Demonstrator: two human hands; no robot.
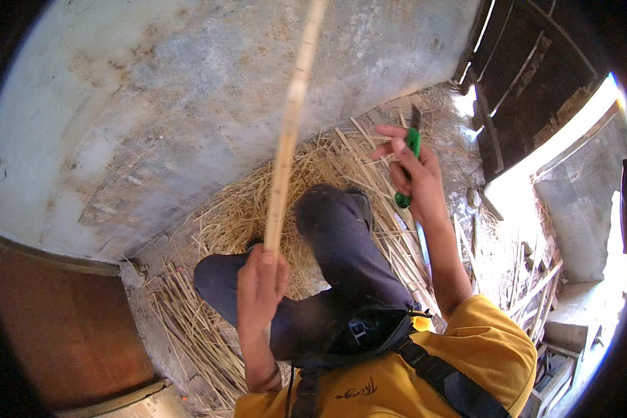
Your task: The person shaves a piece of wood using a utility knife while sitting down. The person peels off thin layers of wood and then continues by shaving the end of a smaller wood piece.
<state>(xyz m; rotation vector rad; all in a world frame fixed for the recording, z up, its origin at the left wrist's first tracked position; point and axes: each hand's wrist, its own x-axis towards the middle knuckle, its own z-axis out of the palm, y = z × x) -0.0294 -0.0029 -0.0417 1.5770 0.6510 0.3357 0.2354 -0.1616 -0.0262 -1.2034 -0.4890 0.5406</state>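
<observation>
My left hand (260, 284) is closed around the lower end of a long, pale bamboo strip (288, 136), which rises past the top edge of the view and looks slightly blurred. Off to the right, my right hand (426, 180) grips a green utility knife (413, 142). The dark blade is out and points away from me. Its index finger stretches toward the strip, apart from it, while the other fingers curl about the handle. My bent legs (341, 258) in dark trousers lie between the two hands.
Thin shavings (306, 167) cover the floor beyond my legs. Split bamboo strips (404, 261) lie at the right, with another bundle (188, 327) at the left. A stained grey wall (188, 104) rises ahead. A brown wooden panel (63, 320) stands at left, and bright light enters at right.
</observation>
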